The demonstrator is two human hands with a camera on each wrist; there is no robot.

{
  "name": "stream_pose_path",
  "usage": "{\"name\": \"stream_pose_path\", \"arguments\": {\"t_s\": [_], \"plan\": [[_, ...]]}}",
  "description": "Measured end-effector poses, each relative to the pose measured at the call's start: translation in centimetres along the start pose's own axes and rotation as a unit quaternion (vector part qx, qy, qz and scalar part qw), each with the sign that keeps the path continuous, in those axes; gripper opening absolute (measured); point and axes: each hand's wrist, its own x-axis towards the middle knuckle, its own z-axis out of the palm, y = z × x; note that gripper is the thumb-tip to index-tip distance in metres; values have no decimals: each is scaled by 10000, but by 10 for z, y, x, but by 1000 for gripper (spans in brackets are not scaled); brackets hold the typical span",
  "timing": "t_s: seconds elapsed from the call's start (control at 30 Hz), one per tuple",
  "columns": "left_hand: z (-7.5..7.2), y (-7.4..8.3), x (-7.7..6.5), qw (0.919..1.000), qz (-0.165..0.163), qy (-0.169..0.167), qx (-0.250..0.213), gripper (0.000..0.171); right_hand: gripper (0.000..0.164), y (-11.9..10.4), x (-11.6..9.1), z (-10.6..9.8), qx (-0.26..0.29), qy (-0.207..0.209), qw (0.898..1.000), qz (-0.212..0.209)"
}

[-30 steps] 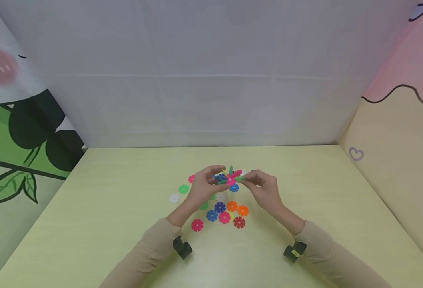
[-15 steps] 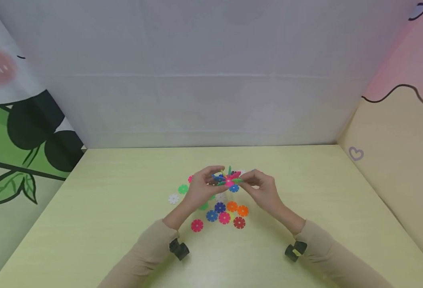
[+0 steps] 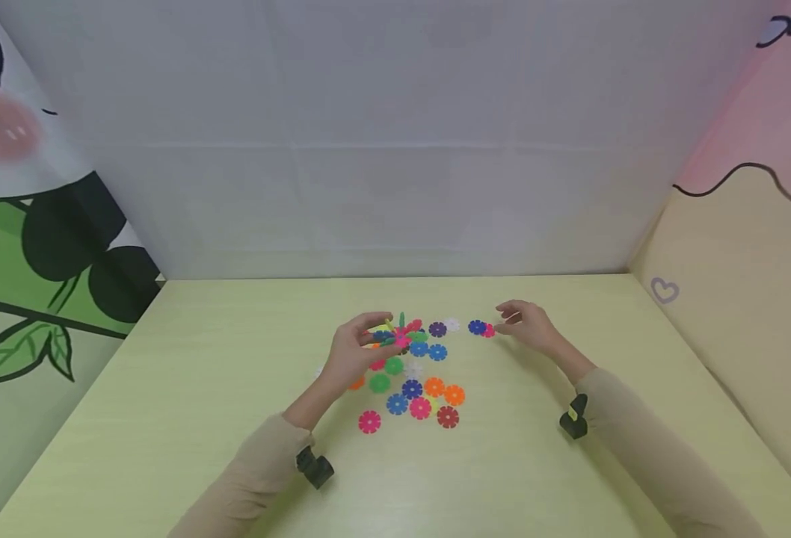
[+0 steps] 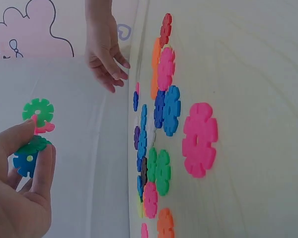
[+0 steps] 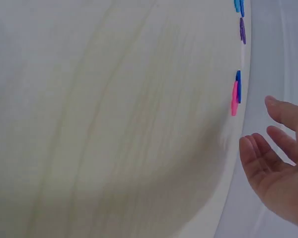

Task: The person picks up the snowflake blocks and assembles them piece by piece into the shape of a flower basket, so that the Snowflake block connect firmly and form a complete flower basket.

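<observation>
My left hand point(image 3: 347, 357) pinches a cluster of interlocking snowflake discs point(image 3: 401, 340) above the table. In the left wrist view the cluster shows a green disc point(image 4: 45, 106) on top, pink below it, and darker green and blue pieces between thumb and fingers. Off to the right, my right hand point(image 3: 531, 329) hovers with relaxed, slightly bent fingers and holds nothing. Just left of its fingertips lie a pink disc point(image 3: 488, 330) and a dark blue disc point(image 3: 477, 327), overlapping. The right wrist view shows a gap between that hand point(image 5: 280, 168) and these discs.
Several loose discs lie on the pale table point(image 3: 234, 329) between and in front of the hands, among them orange point(image 3: 454, 395), dark red point(image 3: 448, 417), pink point(image 3: 369, 422) and green point(image 3: 379, 383). A grey backdrop point(image 3: 395, 202) stands behind the table.
My right hand has let go of the cluster and moved right, towards the blue and pink discs. My left hand has shifted a little left with the cluster.
</observation>
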Motion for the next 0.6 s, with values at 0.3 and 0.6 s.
{"name": "stream_pose_path", "arguments": {"t_s": [0.3, 0.6], "plan": [[1, -2, -3, 9999, -78, 106, 79, 48, 45, 21, 24, 19, -199, -598, 9980, 97], [3, -6, -3, 9999, -121, 12, -18, 50, 31, 8, 24, 30, -591, -486, 9968, 219]]}}
